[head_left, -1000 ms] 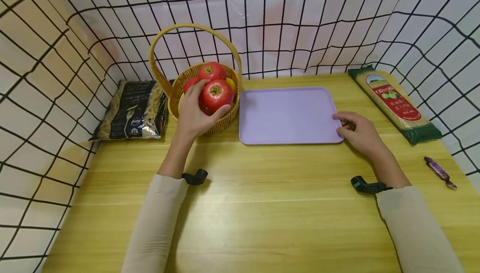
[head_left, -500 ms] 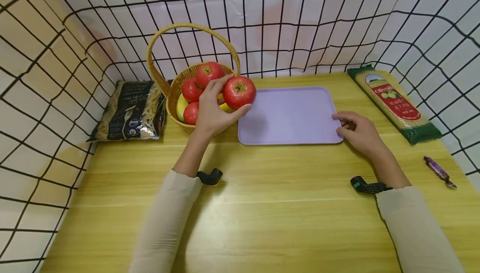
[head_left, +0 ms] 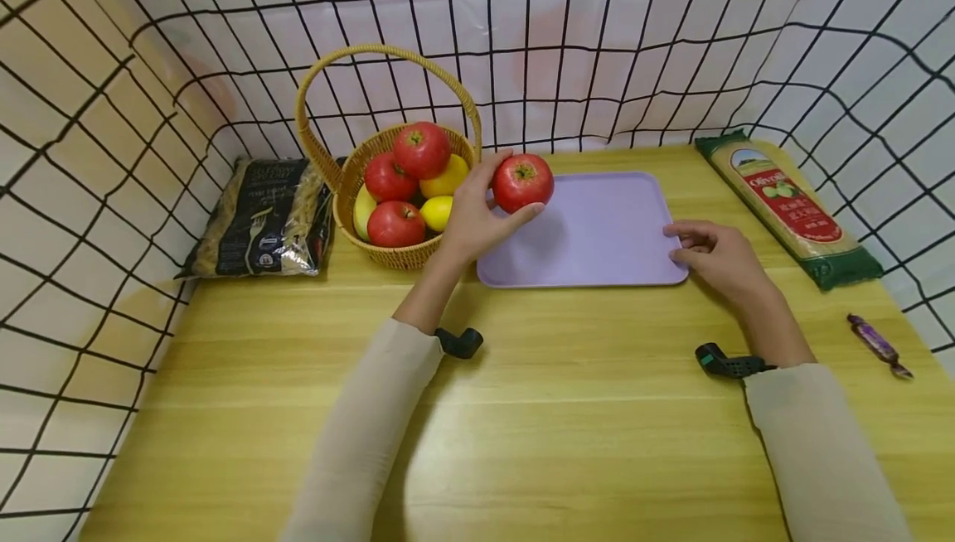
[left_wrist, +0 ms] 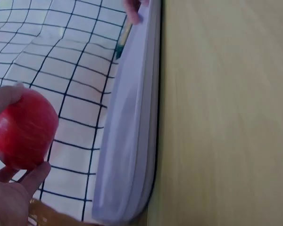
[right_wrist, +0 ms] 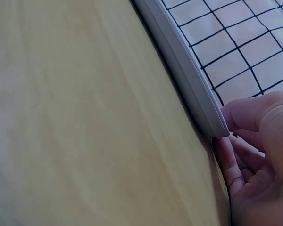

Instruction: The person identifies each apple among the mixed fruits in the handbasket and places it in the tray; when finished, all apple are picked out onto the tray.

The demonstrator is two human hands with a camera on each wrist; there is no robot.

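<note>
My left hand (head_left: 477, 215) grips a red apple (head_left: 524, 182) between thumb and fingers, holding it over the left end of a shallow lilac tray (head_left: 597, 231). In the left wrist view the apple (left_wrist: 27, 129) is up off the tray. My right hand (head_left: 719, 260) pinches the tray's right edge; the right wrist view has the rim (right_wrist: 212, 122) between thumb and fingers. Left of the tray stands a woven basket (head_left: 403, 258) with a tall arched handle. Inside it are red apples (head_left: 396, 225), yellow lemons (head_left: 437, 213) and a partly hidden yellow-green fruit (head_left: 363, 209).
A dark bag of pasta (head_left: 261, 219) lies left of the basket. On the right are a green-ended spaghetti pack (head_left: 787, 202) and a purple wrapped candy (head_left: 879, 345). Grid-patterned cloth (head_left: 567, 53) walls off the wooden table (head_left: 567, 409) at the back and sides.
My left hand has lifted the apple out of the basket and carried it right, over the tray. The right hand stays at the tray's edge.
</note>
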